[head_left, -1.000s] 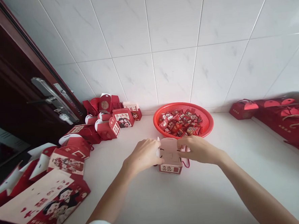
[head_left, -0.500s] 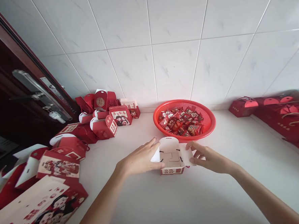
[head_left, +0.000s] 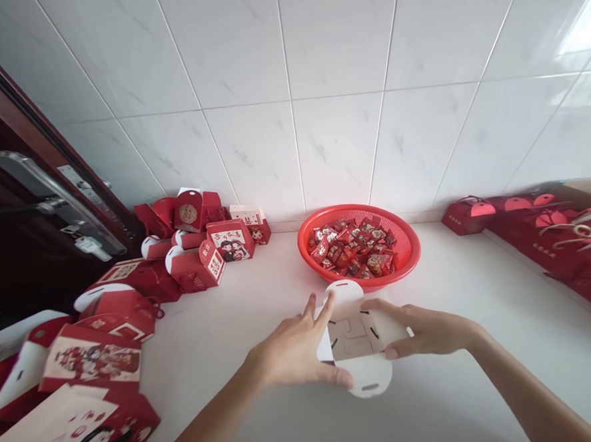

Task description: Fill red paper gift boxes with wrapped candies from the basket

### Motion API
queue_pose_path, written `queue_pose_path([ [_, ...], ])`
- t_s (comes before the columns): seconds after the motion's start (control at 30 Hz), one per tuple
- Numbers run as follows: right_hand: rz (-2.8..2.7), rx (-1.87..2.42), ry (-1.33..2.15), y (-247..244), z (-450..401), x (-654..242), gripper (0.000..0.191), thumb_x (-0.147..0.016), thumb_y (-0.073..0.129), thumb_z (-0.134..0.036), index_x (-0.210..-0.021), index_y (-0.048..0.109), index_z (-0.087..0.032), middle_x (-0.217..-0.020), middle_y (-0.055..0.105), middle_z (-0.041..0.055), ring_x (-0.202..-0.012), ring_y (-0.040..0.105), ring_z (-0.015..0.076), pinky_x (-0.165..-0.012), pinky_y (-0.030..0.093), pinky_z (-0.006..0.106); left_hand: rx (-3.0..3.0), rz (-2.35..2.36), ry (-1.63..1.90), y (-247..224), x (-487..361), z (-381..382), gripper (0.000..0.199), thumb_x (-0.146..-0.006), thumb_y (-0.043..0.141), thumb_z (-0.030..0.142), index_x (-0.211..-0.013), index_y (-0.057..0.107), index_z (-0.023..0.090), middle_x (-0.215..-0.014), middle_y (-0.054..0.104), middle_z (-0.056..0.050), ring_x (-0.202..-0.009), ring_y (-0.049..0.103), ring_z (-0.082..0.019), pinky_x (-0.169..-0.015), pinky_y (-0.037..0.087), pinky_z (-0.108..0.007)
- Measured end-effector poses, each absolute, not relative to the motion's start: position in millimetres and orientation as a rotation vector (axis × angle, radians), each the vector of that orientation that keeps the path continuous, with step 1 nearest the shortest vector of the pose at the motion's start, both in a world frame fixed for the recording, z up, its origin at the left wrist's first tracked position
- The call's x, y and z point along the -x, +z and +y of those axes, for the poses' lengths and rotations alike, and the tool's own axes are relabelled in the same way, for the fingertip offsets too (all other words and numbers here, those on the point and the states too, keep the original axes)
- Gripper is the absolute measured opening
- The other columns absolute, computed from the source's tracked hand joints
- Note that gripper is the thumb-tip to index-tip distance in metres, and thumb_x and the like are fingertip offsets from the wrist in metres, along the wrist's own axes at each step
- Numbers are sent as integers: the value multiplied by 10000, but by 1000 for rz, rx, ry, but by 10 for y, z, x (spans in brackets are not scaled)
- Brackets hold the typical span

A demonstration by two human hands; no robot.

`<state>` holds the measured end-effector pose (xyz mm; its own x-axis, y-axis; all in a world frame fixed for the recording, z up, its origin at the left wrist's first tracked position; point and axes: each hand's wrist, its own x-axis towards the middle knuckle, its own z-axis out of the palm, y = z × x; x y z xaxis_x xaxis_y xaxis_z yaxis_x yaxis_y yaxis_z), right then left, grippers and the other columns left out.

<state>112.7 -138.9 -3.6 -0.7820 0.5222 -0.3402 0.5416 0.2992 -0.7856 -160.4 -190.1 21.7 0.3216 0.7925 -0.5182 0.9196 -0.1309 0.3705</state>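
An opened gift box (head_left: 355,334) lies on the counter with its white inner side facing up. Dark cord ends show on its inner walls, and its slotted flaps stand out at front and back. My left hand (head_left: 298,347) grips its left side, fingers spread, with the index finger at the back flap and the thumb on the front flap. On the other side, my right hand (head_left: 425,328) holds the right flap between thumb and fingers. Just behind the box, a red plastic basket (head_left: 410,257) holds several red-wrapped sweets (head_left: 354,247).
Several red gift boxes (head_left: 195,264) line the left side of the white counter (head_left: 268,423), beside a dark door (head_left: 5,225). More red boxes (head_left: 469,216) with cord handles stand at the right. A tiled wall (head_left: 341,151) rises behind.
The front flap has folded outward toward me, under my left thumb. My left fingers have spread wider. Both hands and the box sit slightly lower in view, and the camera has shifted.
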Motion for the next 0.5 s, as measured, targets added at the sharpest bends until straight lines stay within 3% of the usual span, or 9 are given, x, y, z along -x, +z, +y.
queue_pose_path([
  [0.17, 2482, -893, -1638, -145, -1344, -1233, 912, -874, 633, -601, -1600, 192, -268, -1287, 643, 113, -1138, 613, 289, -934, 484, 383, -1907, 1514, -270, 209, 1571, -1957, 1433, -549, 706, 827, -1624, -69, 281, -1686, 82, -221, -1381, 406, -542, -1008, 439, -601],
  [0.33, 2391, -632, -2001, -260, -1165, -1249, 897, -891, 557, -695, -1592, 278, -211, -1596, 351, 167, -1432, 401, 333, -1100, 405, 427, -1906, 1563, -202, 229, 1544, -1986, 1398, -526, 703, 835, -1634, 70, 265, -1539, 424, -222, -1336, 450, -527, -963, 469, -569],
  [0.5, 2297, -553, -2161, -367, -1058, -1210, 839, -866, 659, -627, -1560, 374, -251, -1566, 413, 140, -1451, 389, 324, -1158, 348, 464, -1896, 1588, -219, 273, 1540, -2016, 1347, -505, 670, 884, -1613, 220, 264, -1434, 530, -204, -1294, 487, -509, -976, 450, -586],
])
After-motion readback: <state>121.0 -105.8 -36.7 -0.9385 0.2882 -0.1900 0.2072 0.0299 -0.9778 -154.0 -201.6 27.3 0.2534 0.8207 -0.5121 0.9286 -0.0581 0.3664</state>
